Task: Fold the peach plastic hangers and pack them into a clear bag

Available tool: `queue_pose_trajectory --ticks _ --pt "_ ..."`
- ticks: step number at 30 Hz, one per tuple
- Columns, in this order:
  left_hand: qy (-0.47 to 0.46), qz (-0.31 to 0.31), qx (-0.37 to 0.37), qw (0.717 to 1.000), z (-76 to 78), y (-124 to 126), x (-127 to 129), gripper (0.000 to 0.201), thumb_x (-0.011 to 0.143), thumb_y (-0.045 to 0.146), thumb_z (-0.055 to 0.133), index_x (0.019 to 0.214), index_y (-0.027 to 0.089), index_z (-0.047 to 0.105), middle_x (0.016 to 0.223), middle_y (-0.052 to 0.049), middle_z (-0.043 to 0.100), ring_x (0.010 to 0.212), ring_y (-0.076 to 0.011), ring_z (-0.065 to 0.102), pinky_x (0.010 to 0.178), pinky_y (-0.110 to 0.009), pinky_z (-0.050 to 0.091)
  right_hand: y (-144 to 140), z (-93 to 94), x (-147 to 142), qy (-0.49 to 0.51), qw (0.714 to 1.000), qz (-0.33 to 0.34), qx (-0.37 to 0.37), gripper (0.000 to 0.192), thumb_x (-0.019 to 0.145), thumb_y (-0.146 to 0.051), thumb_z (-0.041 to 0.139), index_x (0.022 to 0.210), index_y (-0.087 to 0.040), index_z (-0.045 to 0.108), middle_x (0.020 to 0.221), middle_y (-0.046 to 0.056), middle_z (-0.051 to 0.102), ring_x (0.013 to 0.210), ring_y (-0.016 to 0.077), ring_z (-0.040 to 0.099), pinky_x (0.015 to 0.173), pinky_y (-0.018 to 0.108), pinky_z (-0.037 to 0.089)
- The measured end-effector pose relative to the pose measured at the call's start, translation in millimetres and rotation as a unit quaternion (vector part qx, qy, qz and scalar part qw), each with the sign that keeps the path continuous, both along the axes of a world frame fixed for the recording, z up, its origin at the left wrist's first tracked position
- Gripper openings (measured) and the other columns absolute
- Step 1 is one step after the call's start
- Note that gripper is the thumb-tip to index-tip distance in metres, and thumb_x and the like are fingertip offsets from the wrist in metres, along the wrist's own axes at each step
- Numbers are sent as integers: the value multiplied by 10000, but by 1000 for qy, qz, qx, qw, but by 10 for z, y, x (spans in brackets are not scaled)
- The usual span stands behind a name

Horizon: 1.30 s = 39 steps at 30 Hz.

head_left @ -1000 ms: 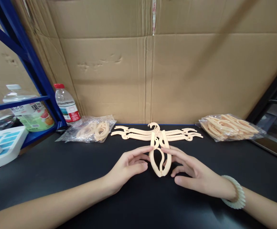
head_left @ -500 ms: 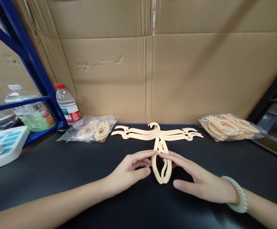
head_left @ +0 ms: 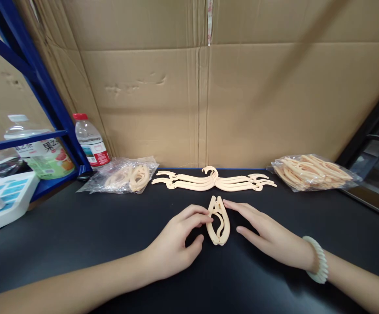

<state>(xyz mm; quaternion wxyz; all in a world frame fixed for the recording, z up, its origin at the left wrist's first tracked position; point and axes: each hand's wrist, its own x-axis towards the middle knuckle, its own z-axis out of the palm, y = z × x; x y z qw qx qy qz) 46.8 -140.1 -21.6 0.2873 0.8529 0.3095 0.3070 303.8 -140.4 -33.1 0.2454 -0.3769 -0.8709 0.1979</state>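
Note:
A folded cream plastic hanger (head_left: pixel 226 224) lies on the black tabletop between my hands, its rounded end toward me. My left hand (head_left: pixel 176 237) is at its left side, fingertips touching the hanger's arm, thumb apart from it. On the other side my right hand (head_left: pixel 268 231) has its fingers stretched out, the index fingertip at or close to the hanger's upper right edge. Neither hand is closed round it. Beyond them, several unfolded hangers (head_left: pixel 192 185) lie spread flat in a stack, hooks pointing away.
A clear bag of folded hangers (head_left: pixel 139 178) lies at the back left, another bag of hangers (head_left: pixel 310 172) at the back right. A red-capped bottle (head_left: pixel 94 146) stands by the blue rack (head_left: pixel 39 74). Cardboard (head_left: pixel 143 100) walls off the back.
The folded hanger's narrow end has come down toward me, apart from the stack. My right fingers have moved from on top of it to its right side. My left fingers have curled slightly.

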Motion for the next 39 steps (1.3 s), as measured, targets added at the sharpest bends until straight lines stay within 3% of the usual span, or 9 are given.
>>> queue_pose_trajectory --ticks 4,7,10,20,39 --pt "91 -19 86 992 -20 -60 -47 466 805 51 486 1244 206 518 1275 -88 522 1165 -205 521 1024 -362 438 -6 21 -1 1 1000 5 8 562 949 -190 456 1465 -305 265 1462 65 376 1345 228 354 1134 476 302" --pt "108 -18 105 988 -30 -61 -60 426 816 66 484 1219 199 512 1273 -91 519 1170 -205 510 1023 -351 435 -28 54 -11 19 1000 2 19 483 947 -186 471 1408 -292 378 1332 76 492 1228 223 472 1064 441 399" --pt "109 -5 106 988 -30 -40 -51 393 819 79 491 1192 201 516 1247 -92 530 1144 -209 524 1000 -357 451 -44 84 -10 14 999 28 11 393 970 -186 422 1347 -286 465 1214 71 552 1136 211 524 1001 405 450" --pt "103 11 109 989 -1 -25 -52 372 818 95 496 1164 225 546 1228 -83 547 1115 -216 562 963 -355 484 -22 102 30 -3 998 58 8 409 980 -198 390 1372 -290 463 1304 77 515 1221 229 467 1060 446 398" --pt "99 18 109 989 -4 -31 -41 347 811 94 493 1127 227 545 1167 -70 544 1026 -198 579 899 -323 501 0 118 32 3 998 67 22 412 957 -181 445 1354 -277 495 1293 74 562 1225 238 471 1051 472 406"
